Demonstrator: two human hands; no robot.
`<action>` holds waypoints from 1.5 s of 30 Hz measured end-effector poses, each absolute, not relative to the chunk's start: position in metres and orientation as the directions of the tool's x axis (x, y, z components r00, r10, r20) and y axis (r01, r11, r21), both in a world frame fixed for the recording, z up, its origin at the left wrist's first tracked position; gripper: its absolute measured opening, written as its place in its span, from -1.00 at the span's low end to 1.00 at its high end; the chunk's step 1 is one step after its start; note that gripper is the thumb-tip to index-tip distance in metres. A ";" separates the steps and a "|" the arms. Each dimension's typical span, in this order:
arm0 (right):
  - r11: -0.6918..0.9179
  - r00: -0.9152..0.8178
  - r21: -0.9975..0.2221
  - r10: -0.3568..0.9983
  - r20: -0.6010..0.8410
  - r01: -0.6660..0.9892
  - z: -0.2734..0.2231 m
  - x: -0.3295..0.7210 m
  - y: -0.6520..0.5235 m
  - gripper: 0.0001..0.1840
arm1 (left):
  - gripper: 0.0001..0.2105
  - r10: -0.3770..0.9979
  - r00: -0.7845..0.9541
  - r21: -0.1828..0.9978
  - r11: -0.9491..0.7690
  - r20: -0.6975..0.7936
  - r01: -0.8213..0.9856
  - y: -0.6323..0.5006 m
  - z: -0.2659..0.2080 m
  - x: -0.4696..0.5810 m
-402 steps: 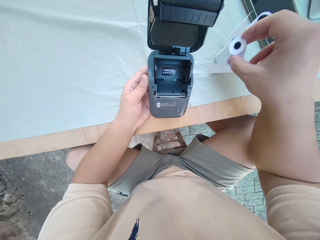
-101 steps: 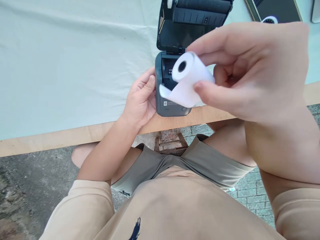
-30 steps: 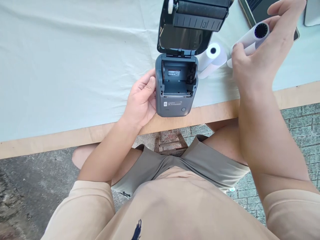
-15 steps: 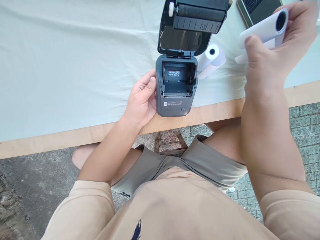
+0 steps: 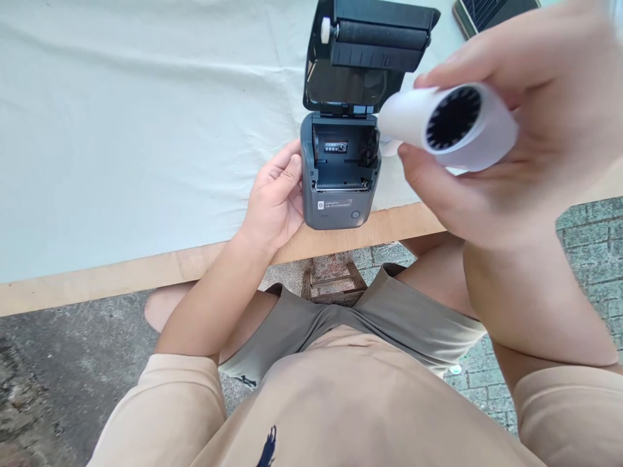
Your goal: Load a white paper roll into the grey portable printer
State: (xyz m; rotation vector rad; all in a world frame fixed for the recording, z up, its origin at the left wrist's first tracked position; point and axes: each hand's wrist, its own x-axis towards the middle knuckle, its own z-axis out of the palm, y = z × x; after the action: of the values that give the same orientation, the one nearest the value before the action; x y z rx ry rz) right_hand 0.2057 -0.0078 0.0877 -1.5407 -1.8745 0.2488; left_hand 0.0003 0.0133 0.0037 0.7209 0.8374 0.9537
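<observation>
A dark grey label printer (image 5: 339, 194) stands at the table's front edge with its lid (image 5: 372, 58) swung up and its inner bay bare. My left hand (image 5: 280, 194) grips the printer's left side, thumb against the casing. In my right hand (image 5: 530, 123), thumb and fingers hold a white paper roll (image 5: 409, 117) with a dark toothed core facing me. This roll is raised close to the camera, right of the printer, and is slightly blurred. Behind it, mostly hidden, part of another white roll (image 5: 389, 148) shows beside the printer.
A pale cloth (image 5: 146, 130) covers the table, leaving a bare wooden strip (image 5: 195, 259) along the front edge. A dark flat device (image 5: 494, 13) lies at the back right. Below the table are my legs and a wooden stool frame (image 5: 333, 285).
My right hand has brought the paper roll left and nearer the camera, toward the printer, turning its core end more toward me. My left hand stays on the printer.
</observation>
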 end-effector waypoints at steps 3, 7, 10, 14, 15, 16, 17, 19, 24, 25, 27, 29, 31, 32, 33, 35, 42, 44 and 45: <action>0.437 -0.326 -0.303 0.876 0.355 0.847 0.093 0.191 -0.006 -0.61 | -0.78 0.906 0.322 0.822 0.394 -0.273 -0.412 0.013 0.003 0.000; 0.208 -0.205 -0.075 0.978 0.045 0.975 0.103 0.167 -0.002 -0.43 | -0.77 0.905 0.332 0.800 0.399 -0.266 -0.448 0.013 0.004 0.001; 0.155 -0.156 -0.020 0.985 -0.068 0.988 0.108 0.156 0.001 -0.43 | -0.77 0.904 0.336 0.796 0.401 -0.263 -0.453 0.013 0.006 0.002; 0.231 -0.233 -0.031 0.968 -0.094 0.972 0.101 0.152 0.004 -0.55 | -0.80 0.907 0.317 0.806 0.399 -0.277 -0.437 0.013 0.008 0.003; 0.256 -0.258 -0.037 0.963 -0.084 0.966 0.098 0.153 0.005 -0.56 | -0.80 0.906 0.319 0.804 0.401 -0.278 -0.439 0.013 0.009 0.003; 0.272 -0.274 -0.039 0.960 -0.066 0.962 0.095 0.153 0.005 -0.56 | -0.80 0.904 0.324 0.799 0.405 -0.279 -0.444 0.013 0.009 0.003; 0.286 -0.288 -0.038 0.956 -0.055 0.958 0.092 0.153 0.006 -0.56 | -0.80 0.902 0.330 0.794 0.409 -0.278 -0.449 0.013 0.009 0.003; 0.298 -0.299 -0.025 0.954 -0.035 0.954 0.090 0.153 0.006 -0.56 | -0.79 0.899 0.339 0.787 0.414 -0.277 -0.458 0.013 0.009 0.002; 0.286 -0.286 0.003 0.958 -0.036 0.958 0.102 0.151 0.006 -0.58 | -0.79 0.907 0.312 0.802 0.402 -0.282 -0.442 0.012 0.008 0.002; 0.280 -0.279 0.001 0.958 -0.062 0.960 0.105 0.150 0.006 -0.57 | -0.80 0.908 0.307 0.806 0.401 -0.286 -0.435 0.012 0.007 0.002; 0.269 -0.267 0.003 0.956 -0.121 0.963 0.109 0.148 0.007 -0.55 | -0.81 0.908 0.308 0.808 0.401 -0.285 -0.433 0.012 0.005 0.002; 0.261 -0.254 0.019 0.953 -0.166 0.965 0.110 0.145 0.008 -0.53 | -0.81 0.907 0.319 0.804 0.399 -0.275 -0.442 0.012 0.004 0.001; 0.255 -0.244 0.040 0.954 -0.175 0.966 0.110 0.143 0.009 -0.51 | -0.80 0.907 0.322 0.803 0.398 -0.272 -0.443 0.013 0.004 0.001; 0.252 -0.240 0.051 0.955 -0.172 0.966 0.110 0.142 0.009 -0.50 | -0.80 0.906 0.320 0.807 0.399 -0.276 -0.435 0.013 0.004 0.001; 0.247 -0.235 0.059 0.958 -0.164 0.967 0.111 0.141 0.009 -0.49 | -0.80 0.906 0.315 0.812 0.401 -0.283 -0.423 0.013 0.005 0.001; 0.233 -0.221 0.059 0.963 -0.154 0.971 0.113 0.140 0.009 -0.51 | -0.79 0.905 0.302 0.824 0.405 -0.299 -0.398 0.013 0.005 0.002; 0.209 -0.208 -0.008 0.967 -0.145 0.978 0.117 0.141 0.008 -0.63 | -0.80 0.907 0.306 0.793 0.407 -0.290 -0.453 0.013 0.005 0.003; 0.214 -0.208 0.023 0.966 -0.151 0.977 0.114 0.142 0.008 -0.62 | -0.80 0.910 0.322 0.778 0.395 -0.260 -0.489 0.013 0.004 0.003; 0.221 -0.213 0.040 0.966 -0.147 0.974 0.113 0.142 0.008 -0.62 | -0.80 0.912 0.326 0.775 0.389 -0.248 -0.499 0.014 0.003 0.003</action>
State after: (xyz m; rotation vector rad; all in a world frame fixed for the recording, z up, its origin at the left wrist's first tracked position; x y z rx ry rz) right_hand 0.1421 0.0076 0.1133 -2.0510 -2.5605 0.1000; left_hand 0.0027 0.0136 0.0034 0.6495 0.7555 1.0142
